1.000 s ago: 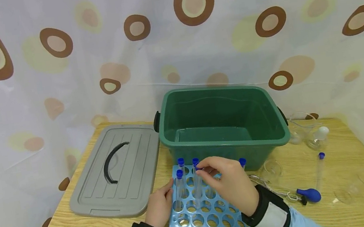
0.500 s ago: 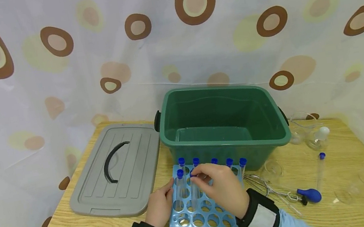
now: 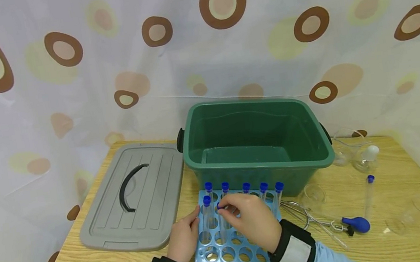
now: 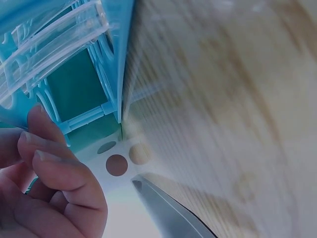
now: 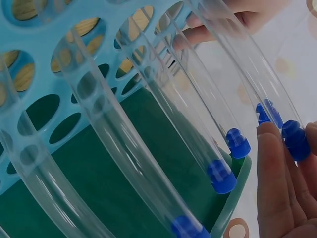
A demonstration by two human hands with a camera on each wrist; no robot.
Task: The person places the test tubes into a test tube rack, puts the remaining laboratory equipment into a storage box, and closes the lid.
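My right hand point(image 3: 253, 215) pinches the blue cap of a clear test tube point(image 3: 223, 228), which stands in the light-blue test tube rack point(image 3: 201, 259). In the right wrist view, finger and thumb are on either side of that blue cap point(image 5: 296, 140). At the rack's left side, my left hand point(image 3: 185, 236) holds the edge; its fingers point(image 4: 64, 176) are curled close to the frame in the left wrist view. Another capped test tube point(image 3: 207, 219) stands just left of the pinched one. Several more capped tubes point(image 3: 278, 193) line the rack's back row.
Behind the rack stands a green bin point(image 3: 264, 163), with its grey lid point(image 3: 143, 204) lying at left. On the right are a blue rubber bulb point(image 3: 357, 224), metal wire tools point(image 3: 301, 214), a loose capped tube point(image 3: 369, 193), a white-topped bottle point(image 3: 368, 157) and clear glassware point(image 3: 406, 219).
My right hand has moved left and slightly toward the front with the pinched tube, now lower in the rack beside the left tube. Back-row caps behind it have come into sight. The left hand stays put.
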